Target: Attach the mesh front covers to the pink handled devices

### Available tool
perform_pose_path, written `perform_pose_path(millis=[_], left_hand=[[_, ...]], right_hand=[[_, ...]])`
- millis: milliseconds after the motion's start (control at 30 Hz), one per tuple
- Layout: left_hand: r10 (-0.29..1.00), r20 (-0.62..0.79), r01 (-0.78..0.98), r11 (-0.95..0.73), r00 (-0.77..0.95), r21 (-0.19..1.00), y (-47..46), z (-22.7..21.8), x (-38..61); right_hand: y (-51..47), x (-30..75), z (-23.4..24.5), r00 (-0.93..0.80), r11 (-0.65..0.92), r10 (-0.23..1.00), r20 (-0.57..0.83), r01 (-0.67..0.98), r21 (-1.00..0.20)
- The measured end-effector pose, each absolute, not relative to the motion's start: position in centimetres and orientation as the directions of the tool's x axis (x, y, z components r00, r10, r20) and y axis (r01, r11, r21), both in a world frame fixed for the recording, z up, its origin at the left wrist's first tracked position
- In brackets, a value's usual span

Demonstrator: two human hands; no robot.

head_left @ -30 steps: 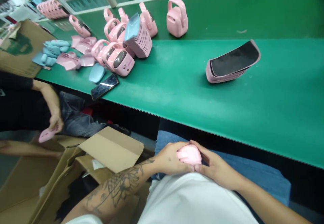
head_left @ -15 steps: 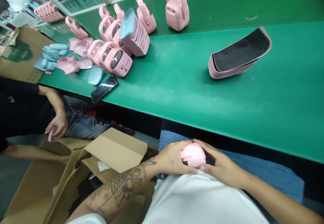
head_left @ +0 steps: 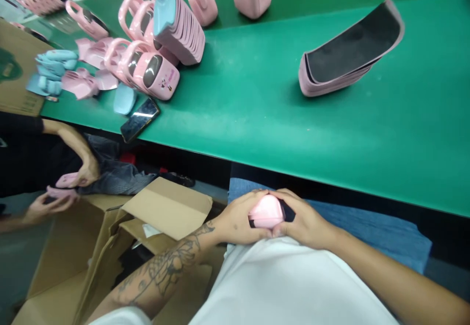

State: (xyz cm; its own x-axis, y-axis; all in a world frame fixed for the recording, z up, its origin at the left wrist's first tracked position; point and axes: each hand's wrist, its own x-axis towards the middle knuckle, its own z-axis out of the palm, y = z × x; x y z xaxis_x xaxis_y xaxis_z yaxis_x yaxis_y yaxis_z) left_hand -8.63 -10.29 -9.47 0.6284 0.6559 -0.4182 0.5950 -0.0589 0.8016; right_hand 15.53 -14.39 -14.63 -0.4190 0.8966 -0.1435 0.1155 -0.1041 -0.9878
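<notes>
Both my hands hold one small pink plastic part (head_left: 267, 212) over my lap, just below the near edge of the green table (head_left: 257, 119). My left hand (head_left: 238, 220) wraps its fingers round the left side of the part. My right hand (head_left: 303, 220) grips the right side, where a dark piece shows against the pink. On the table ahead lies a curved stack of pink panels with a black face (head_left: 348, 53).
At the far left of the table stand several pink handled cases (head_left: 154, 70), a stack of pink covers (head_left: 179, 21), blue parts (head_left: 51, 68) and a phone (head_left: 139, 119). An open cardboard box (head_left: 110, 246) sits left of my knee. A co-worker's hands (head_left: 69, 188) hold pink pieces.
My view has tilted down, so the table items sit higher in frame. My hands have closed tighter round the pink part. The co-worker's hands have come together with two pink pieces.
</notes>
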Motion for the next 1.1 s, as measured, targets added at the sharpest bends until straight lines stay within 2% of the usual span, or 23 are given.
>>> perform_pose_path(millis=[133,333,533,633,833,1000,1100], left_hand=[[0.729,-0.356,0.514,0.006,0.585,0.858,-10.7,-9.7,-8.8],[0.820,-0.396,0.428,0.209,0.413,0.879,-12.5,-9.2,-7.8],[0.884,-0.345,0.420,0.196,0.316,0.886,-15.3,-8.7,-6.9],[0.878,-0.386,0.460,0.229,0.283,0.858,-15.3,-8.8,-6.6],[0.723,-0.503,0.499,0.250,0.474,0.830,-12.0,-9.8,-7.9],[0.775,-0.469,0.426,0.287,0.423,0.858,-12.3,-12.2,-7.3],[0.771,-0.467,0.436,0.275,0.433,0.857,-12.5,-13.3,-5.3]], right_hand=[[-14.7,15.0,-14.4,-0.431,-0.102,0.888,-0.160,0.154,-0.983],[-15.4,14.6,-12.9,-0.425,-0.246,0.862,-0.276,0.125,-0.961],[-15.9,14.8,-12.0,-0.452,-0.267,0.851,-0.266,0.063,-0.962],[-15.8,14.8,-12.8,-0.444,-0.270,0.857,-0.263,0.047,-0.962],[-16.2,16.2,-14.8,-0.365,-0.408,0.850,-0.380,-0.002,-0.913],[-16.5,19.2,-15.6,-0.338,-0.427,0.849,-0.406,0.015,-0.904],[-16.5,20.8,-15.2,-0.298,-0.392,0.863,-0.408,0.117,-0.913]])
